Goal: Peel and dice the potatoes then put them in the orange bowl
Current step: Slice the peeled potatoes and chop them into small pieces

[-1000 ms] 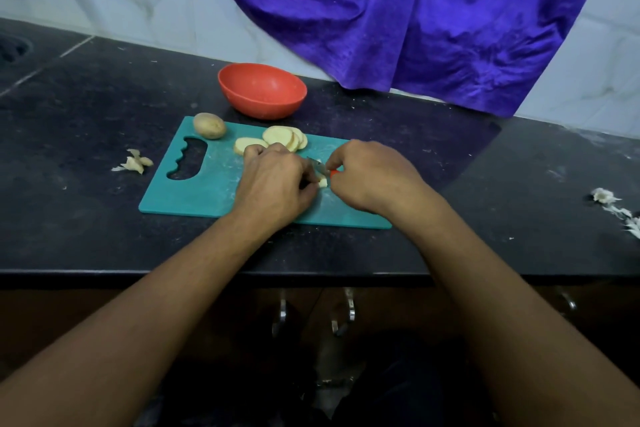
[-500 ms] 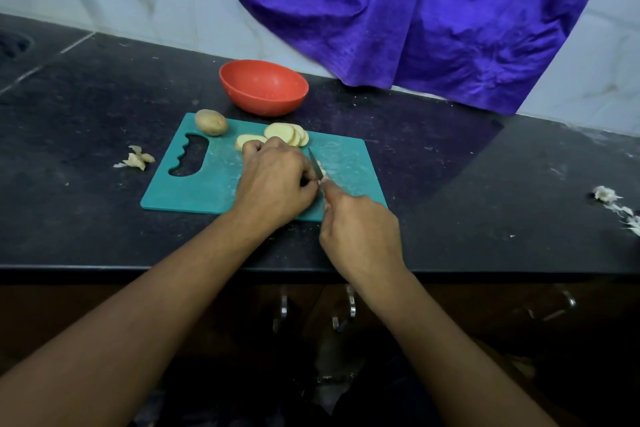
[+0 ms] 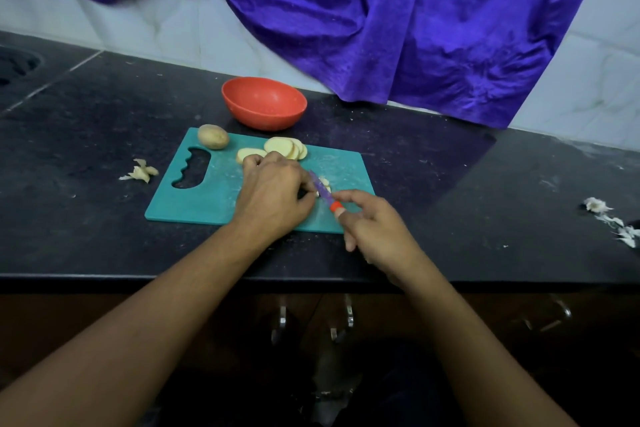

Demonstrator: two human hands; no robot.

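A teal cutting board (image 3: pixel 194 199) lies on the black counter. My left hand (image 3: pixel 273 196) presses down on potato pieces (image 3: pixel 324 183) near the board's middle, mostly hiding them. My right hand (image 3: pixel 375 229) grips a knife (image 3: pixel 323 192) with an orange handle, its blade angled across the pieces beside my left fingers. Several peeled potato slices (image 3: pixel 285 148) lie fanned at the board's far edge. A whole unpeeled potato (image 3: pixel 213 136) rests on the far left corner. The orange bowl (image 3: pixel 264 102) stands just behind the board and looks empty.
Potato peels (image 3: pixel 140 172) lie on the counter left of the board. More white scraps (image 3: pixel 609 218) sit at the far right. A purple cloth (image 3: pixel 381 17) hangs over the tiled wall behind. The counter's front edge runs just below my wrists.
My right hand swung from across the board to the near side, then shifted right with the knife, exposing its orange handle. My left hand stayed on the potato pieces.
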